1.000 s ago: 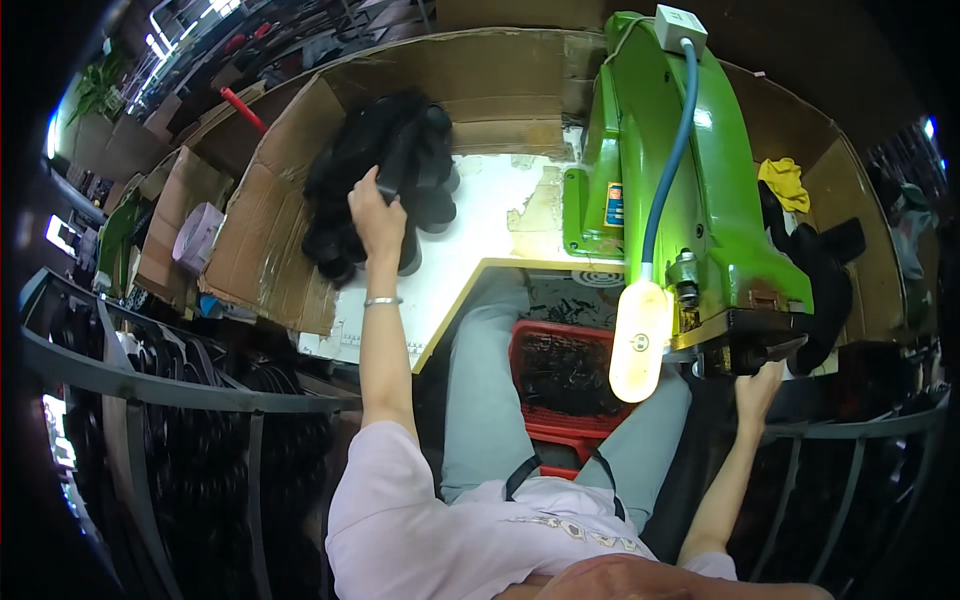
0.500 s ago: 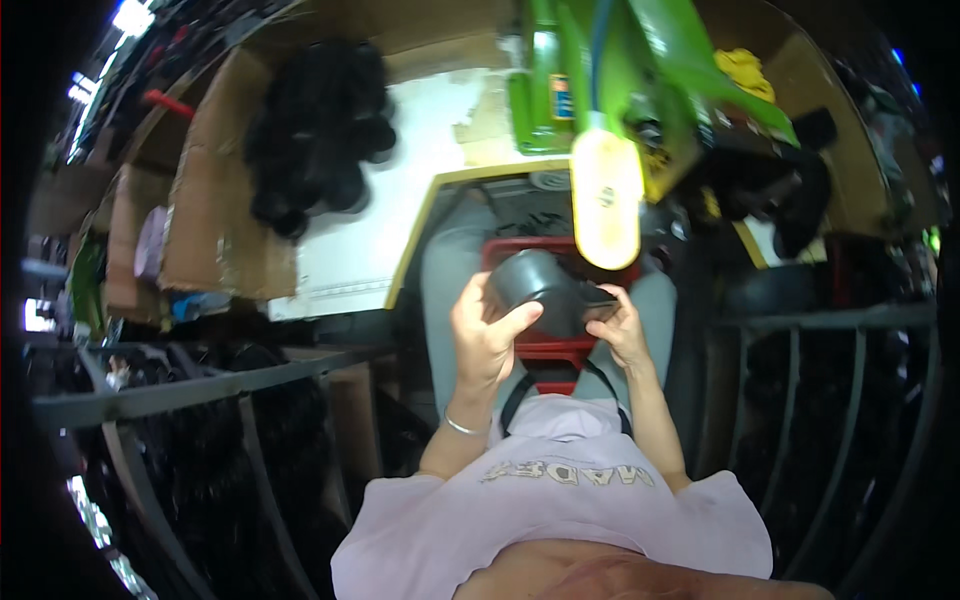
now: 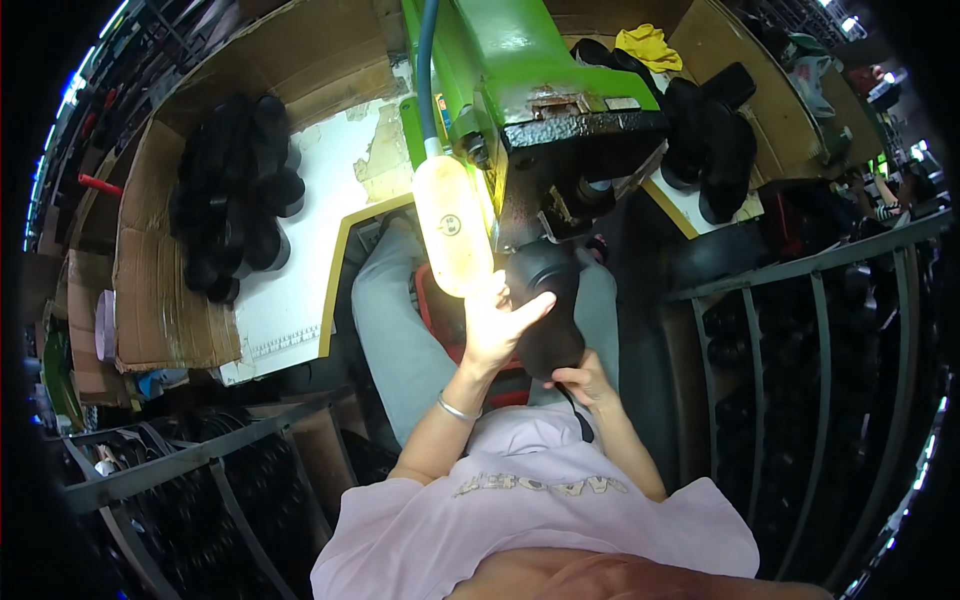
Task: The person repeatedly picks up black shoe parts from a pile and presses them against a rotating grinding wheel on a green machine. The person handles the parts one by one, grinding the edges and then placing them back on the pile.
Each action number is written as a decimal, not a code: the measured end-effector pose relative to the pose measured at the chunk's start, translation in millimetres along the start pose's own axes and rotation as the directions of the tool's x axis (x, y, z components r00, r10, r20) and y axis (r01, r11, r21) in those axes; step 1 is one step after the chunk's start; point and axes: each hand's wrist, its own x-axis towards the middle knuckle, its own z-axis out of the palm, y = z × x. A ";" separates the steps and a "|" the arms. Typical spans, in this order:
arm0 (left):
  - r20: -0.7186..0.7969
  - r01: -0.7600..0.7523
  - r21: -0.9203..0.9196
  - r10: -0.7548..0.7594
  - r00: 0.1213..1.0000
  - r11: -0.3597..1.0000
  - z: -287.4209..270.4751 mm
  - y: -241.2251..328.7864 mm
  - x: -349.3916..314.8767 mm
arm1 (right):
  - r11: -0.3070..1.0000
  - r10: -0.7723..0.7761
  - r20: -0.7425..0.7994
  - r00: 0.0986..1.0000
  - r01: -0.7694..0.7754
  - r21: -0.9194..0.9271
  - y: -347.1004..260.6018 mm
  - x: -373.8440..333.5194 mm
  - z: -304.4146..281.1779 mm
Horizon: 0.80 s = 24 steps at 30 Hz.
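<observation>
A black shoe [image 3: 552, 335] with a thick heel is held over my lap, just below the dark head of a green machine [image 3: 520, 50]. Its heel end points away from me, and its other end is close to my body. My left hand [image 3: 497, 325] grips the shoe's left side, thumb lying across it, with some fingers hidden. At the near end, my right hand [image 3: 588, 382] pinches the edge between thumb and fingers. A lit, oblong yellow lamp [image 3: 452, 225] hangs right beside my left hand.
Black shoes [image 3: 235, 195] are heaped on the white table [image 3: 290, 300] inside cardboard walls at left. More black shoes [image 3: 710, 140] stand at right, near a yellow cloth [image 3: 648, 47]. Metal racks [image 3: 820, 350] flank me on both sides. A red stool [image 3: 437, 315] shows between my legs.
The view has shifted, so the machine head now shows more fully. The shoe has turned from lying crosswise to pointing away from me, and my right hand has moved to its near end.
</observation>
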 end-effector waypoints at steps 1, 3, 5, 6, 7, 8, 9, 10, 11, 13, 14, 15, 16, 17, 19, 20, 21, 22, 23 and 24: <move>0.017 0.002 0.014 -0.003 1.000 1.000 -6.4 -4.3 -3.7 | 1.000 -0.003 -0.050 0.999 0.003 0.007 -4.8 -5.1 -8.7; 0.038 0.006 -0.002 -0.006 0.999 1.000 -9.3 -8.2 -6.9 | 0.986 -0.134 -0.179 0.975 0.149 0.075 -19.8 -9.5 -26.9; 0.039 0.008 -0.060 -0.005 0.999 0.998 0.5 1.4 -8.6 | 0.947 -0.249 -0.341 0.907 0.302 0.110 -50.8 -9.2 -30.0; 0.023 -0.008 -0.073 0.009 1.000 0.997 10.7 12.2 -6.4 | 0.921 -0.348 -0.365 0.863 0.388 0.039 -72.0 -4.5 -22.4; 0.012 -0.023 -0.087 0.025 1.000 0.996 16.2 15.9 -4.4 | 0.881 -0.449 -0.383 0.807 0.472 -0.038 -95.8 1.2 -13.8; 0.024 -0.039 -0.075 0.041 0.999 0.996 16.9 15.6 -4.0 | 0.864 -0.492 -0.358 0.794 0.497 -0.084 -118.8 7.1 -5.5; 0.032 -0.059 -0.064 0.061 0.998 0.996 16.5 16.7 -3.0 | 0.845 -0.531 -0.325 0.782 0.520 -0.129 -141.2 15.2 2.4; 0.039 -0.081 -0.052 0.083 0.996 0.995 15.5 16.2 -2.7 | 0.835 -0.551 -0.288 0.784 0.521 -0.177 -159.4 25.0 5.8; 0.041 -0.088 -0.046 0.090 0.995 0.995 14.8 14.5 -2.5 | 0.821 -0.569 -0.251 0.783 0.524 -0.227 -175.1 33.3 8.5; 0.031 -0.107 -0.032 0.108 0.994 0.994 11.3 10.6 -3.6 | 0.809 -0.573 -0.172 0.801 0.521 -0.272 -199.5 47.9 17.9; 0.001 -0.126 0.016 0.126 0.992 0.992 8.5 8.1 -4.8 | 0.813 -0.560 -0.125 0.819 0.514 -0.273 -205.8 56.4 13.5; -0.028 -0.139 0.064 0.141 0.990 0.988 5.0 5.6 -6.0 | 0.819 -0.547 -0.106 0.830 0.505 -0.274 -209.0 62.4 17.4; -0.056 -0.151 0.113 0.159 0.986 0.982 1.5 4.4 -7.0 | 0.824 -0.534 -0.087 0.841 0.495 -0.275 -211.1 67.7 21.7; -0.066 -0.174 0.128 0.184 0.981 0.976 -2.9 4.9 -7.9 | 0.830 -0.520 -0.067 0.852 0.485 -0.276 -212.0 71.7 26.8; -0.080 -0.213 0.163 0.228 0.970 0.963 -8.7 17.9 -8.9 | 0.843 -0.502 -0.055 0.863 0.474 -0.253 -207.7 76.7 39.6; -0.055 -0.195 0.064 0.198 0.979 0.979 -8.7 30.8 -11.2 | 0.848 -0.497 -0.039 0.867 0.476 -0.234 -204.3 78.5 45.3; -0.086 -0.175 0.053 0.179 0.980 0.983 -11.4 38.3 -13.5 | 0.853 -0.490 -0.020 0.871 0.476 -0.213 -200.5 80.2 50.8; -0.116 -0.155 0.041 0.159 0.980 0.987 -15.0 43.7 -16.0 | 0.852 -0.496 0.019 0.868 0.491 -0.183 -196.5 81.5 53.6; -0.144 -0.136 0.027 0.138 0.980 0.990 -19.6 48.8 -18.8 | 0.854 -0.493 0.009 0.870 0.486 -0.188 -191.2 80.5 57.0; -0.162 -0.090 0.039 0.095 0.982 0.995 -25.5 54.7 -21.2 | 0.853 -0.493 0.002 0.870 0.484 -0.195 -186.7 78.6 60.9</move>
